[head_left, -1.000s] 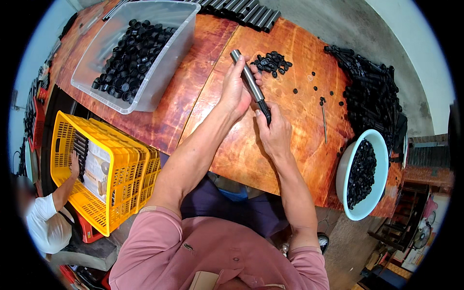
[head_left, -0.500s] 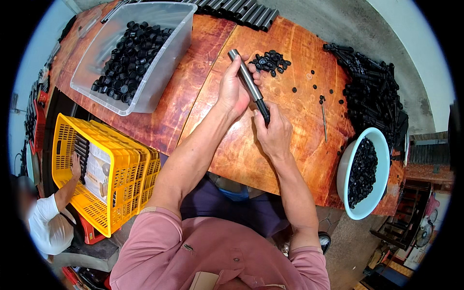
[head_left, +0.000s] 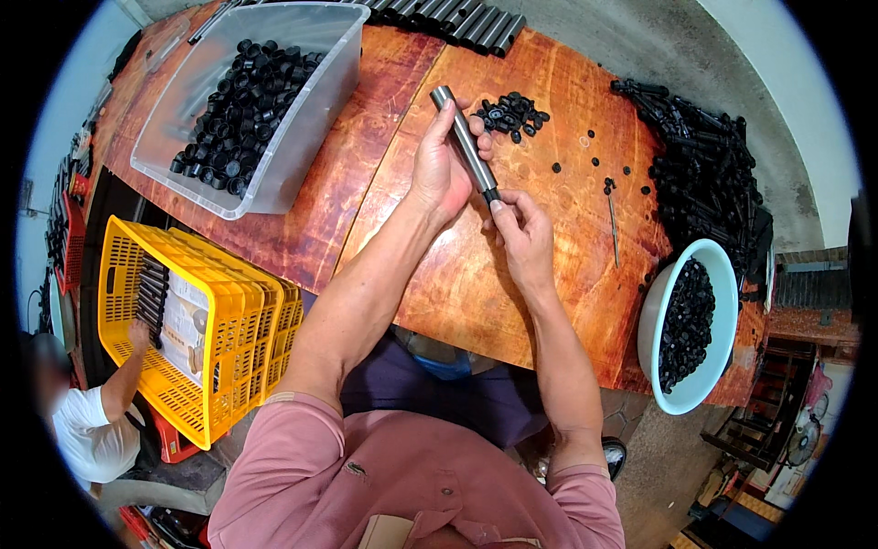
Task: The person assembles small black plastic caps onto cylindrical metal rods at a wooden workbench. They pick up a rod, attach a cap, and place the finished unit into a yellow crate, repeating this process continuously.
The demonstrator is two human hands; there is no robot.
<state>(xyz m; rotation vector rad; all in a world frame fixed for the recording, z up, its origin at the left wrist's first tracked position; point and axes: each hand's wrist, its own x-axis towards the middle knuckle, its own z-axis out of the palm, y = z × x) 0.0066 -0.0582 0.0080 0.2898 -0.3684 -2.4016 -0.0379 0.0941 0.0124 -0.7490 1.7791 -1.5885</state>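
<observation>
My left hand (head_left: 439, 169) is closed around a silver metal tube (head_left: 465, 137), which slants from upper left to lower right above the table. At the tube's lower end sits a black plastic piece (head_left: 491, 195), pinched between the thumb and fingers of my right hand (head_left: 523, 233). Those fingers hide most of the black piece. Just beyond the tube lies a small pile of black caps (head_left: 514, 114) on the wooden table (head_left: 567, 238).
A clear bin (head_left: 306, 137) of black caps stands left; a yellow crate (head_left: 251, 311) sits lower left, with a co-worker's hand (head_left: 139, 335) inside. At right are a black parts heap (head_left: 704, 174), a blue basin (head_left: 651, 329) and a thin rod (head_left: 614, 229). Metal tubes (head_left: 476, 27) line the far edge.
My right hand has shifted up along the black piece toward the tube, and less of the piece shows. The left hand stays put. The co-worker's hand has moved lower in the crate.
</observation>
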